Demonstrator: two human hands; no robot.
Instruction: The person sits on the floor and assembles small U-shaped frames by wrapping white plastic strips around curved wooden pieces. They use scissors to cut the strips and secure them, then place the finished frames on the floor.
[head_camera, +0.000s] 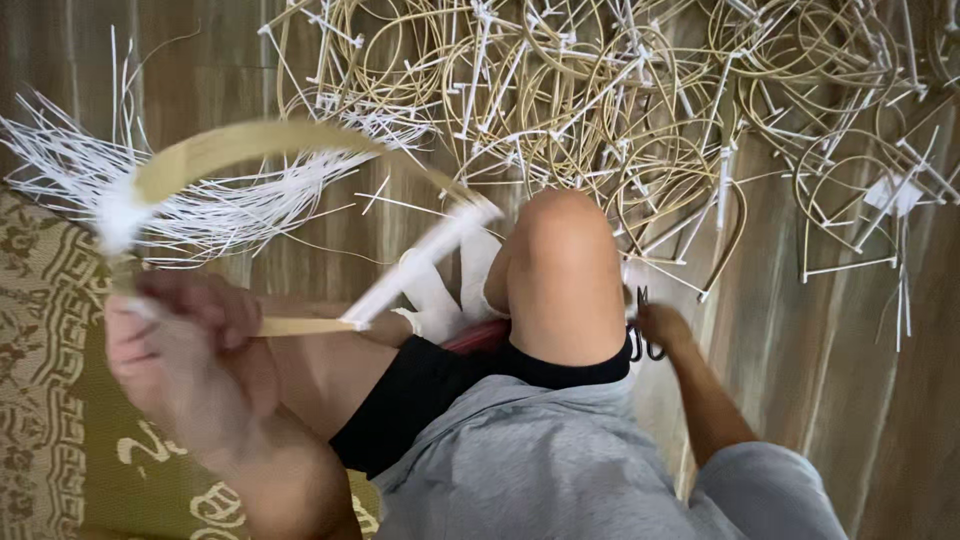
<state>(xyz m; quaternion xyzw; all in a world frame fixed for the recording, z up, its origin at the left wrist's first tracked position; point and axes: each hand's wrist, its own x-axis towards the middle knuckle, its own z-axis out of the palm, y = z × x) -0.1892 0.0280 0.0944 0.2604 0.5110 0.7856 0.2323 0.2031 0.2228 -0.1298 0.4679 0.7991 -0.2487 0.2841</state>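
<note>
A bent cane hoop (250, 145) is pinched by the left hand (175, 335); scissors (640, 325) seem clasped by the right hand (662, 325). If loosened, the hoop could spring open.

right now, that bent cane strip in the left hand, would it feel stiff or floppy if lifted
Probably springy, not floppy: the cane strip holds a smooth arch above the left hand. Likely light, since one hand carries it. The white ties seem to pin its curve, so it might spring open if released.

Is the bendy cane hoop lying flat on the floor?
No, the left hand holds the cane hoop up in the air above the floor.
</note>
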